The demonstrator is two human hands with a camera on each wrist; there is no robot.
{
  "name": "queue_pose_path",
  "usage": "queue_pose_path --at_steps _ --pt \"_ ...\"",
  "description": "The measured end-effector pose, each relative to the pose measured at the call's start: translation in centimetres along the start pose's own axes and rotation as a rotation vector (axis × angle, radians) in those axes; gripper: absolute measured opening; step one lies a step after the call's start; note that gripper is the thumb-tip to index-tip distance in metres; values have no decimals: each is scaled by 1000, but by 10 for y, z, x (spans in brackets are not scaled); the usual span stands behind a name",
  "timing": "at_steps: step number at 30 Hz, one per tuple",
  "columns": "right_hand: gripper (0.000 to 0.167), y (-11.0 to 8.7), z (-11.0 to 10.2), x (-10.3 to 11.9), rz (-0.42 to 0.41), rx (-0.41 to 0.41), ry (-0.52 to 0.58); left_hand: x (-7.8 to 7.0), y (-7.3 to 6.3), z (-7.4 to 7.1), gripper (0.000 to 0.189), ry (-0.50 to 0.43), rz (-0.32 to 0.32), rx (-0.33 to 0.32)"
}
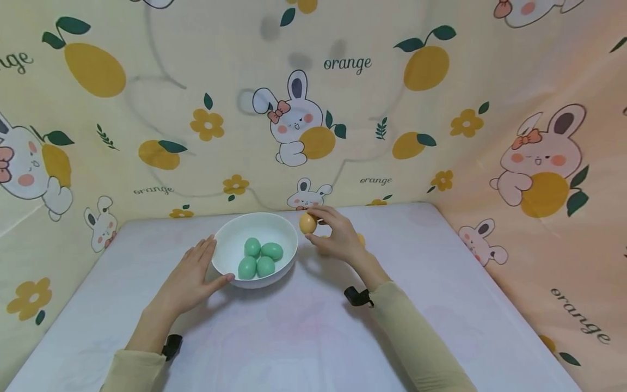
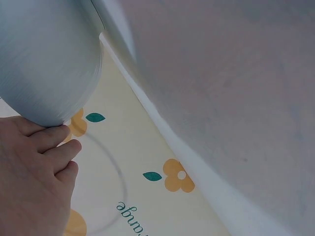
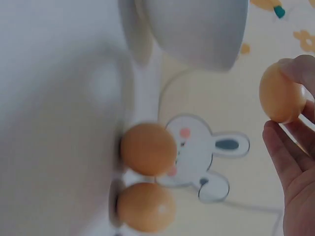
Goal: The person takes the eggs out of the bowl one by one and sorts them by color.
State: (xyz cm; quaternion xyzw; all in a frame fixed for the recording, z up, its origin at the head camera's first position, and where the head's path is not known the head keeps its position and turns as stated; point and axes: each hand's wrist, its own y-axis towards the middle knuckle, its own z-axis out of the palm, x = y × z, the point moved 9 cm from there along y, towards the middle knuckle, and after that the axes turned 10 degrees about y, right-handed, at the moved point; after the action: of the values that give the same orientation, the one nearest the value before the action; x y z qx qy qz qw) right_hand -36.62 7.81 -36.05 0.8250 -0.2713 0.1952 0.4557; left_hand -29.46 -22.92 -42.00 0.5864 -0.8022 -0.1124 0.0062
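A white bowl (image 1: pixel 227 245) stands at the back of the table with several green eggs (image 1: pixel 266 266) lying inside. My left hand (image 1: pixel 188 280) rests against the bowl's left side, its fingers fairly straight along the outer wall and its thumb at the near rim. Just right of the rim, my right hand (image 1: pixel 340 237) pinches a brown egg (image 3: pixel 278 96) between thumb and fingertips, raised above the table. Two more brown eggs, one (image 3: pixel 147 149) beside the other (image 3: pixel 146 207), sit on the table in the right wrist view; the right hand mostly hides them in the head view.
A white cloth covers the table (image 1: pixel 294 343). Behind it hangs a cream curtain (image 1: pixel 367 103) printed with rabbits and oranges, and the same print runs along both sides. Each wrist wears a black camera mount, one of them (image 1: pixel 358 296) on the right.
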Motion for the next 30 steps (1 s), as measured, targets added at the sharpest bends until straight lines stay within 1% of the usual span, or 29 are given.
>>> queue_pose_path --at_steps 8,14,25,30 --pt "58 -21 -30 -18 52 -31 -7 -2 -2 -2 106 -6 0 -1" --pt "56 -40 -53 -32 110 -45 -55 -2 -2 -2 106 -1 5 -7" --pt "56 -65 -84 -47 114 -51 -155 -1 -2 -4 106 -6 0 -7" --pt "55 -76 -96 -57 130 -46 -171 -2 -3 -4 106 -3 8 -11"
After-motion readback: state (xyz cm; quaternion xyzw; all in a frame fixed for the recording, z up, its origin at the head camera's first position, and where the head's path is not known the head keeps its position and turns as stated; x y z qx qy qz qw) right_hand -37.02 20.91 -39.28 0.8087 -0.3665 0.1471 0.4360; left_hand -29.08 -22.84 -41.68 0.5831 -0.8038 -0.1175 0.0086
